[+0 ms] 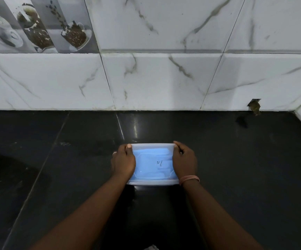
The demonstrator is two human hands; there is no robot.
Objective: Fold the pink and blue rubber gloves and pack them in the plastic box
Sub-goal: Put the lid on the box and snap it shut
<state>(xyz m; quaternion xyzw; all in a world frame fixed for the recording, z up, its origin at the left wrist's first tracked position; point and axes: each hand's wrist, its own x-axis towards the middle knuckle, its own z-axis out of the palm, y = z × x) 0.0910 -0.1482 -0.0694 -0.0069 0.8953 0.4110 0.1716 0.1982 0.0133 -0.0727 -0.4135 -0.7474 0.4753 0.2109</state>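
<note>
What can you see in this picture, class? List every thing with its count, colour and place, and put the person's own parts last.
plastic box: one, translucent, lid on, on the countertop at centre, between both hands
blue glove: blue shape showing through the lid; count unclear; no pink visible
countertop: one, black and glossy, across the lower half
wall tiles: white marble pattern, behind the countertop
picture tile: one, grey with cups, top left
wristband: one, pink, on the right wrist
ring: one, silvery, on the left hand
left hand: gripping the box's left end
right hand: gripping the box's right end

Blue glove point(146, 157) (under clear lid point(153, 146)), black counter point(74, 159).
</note>
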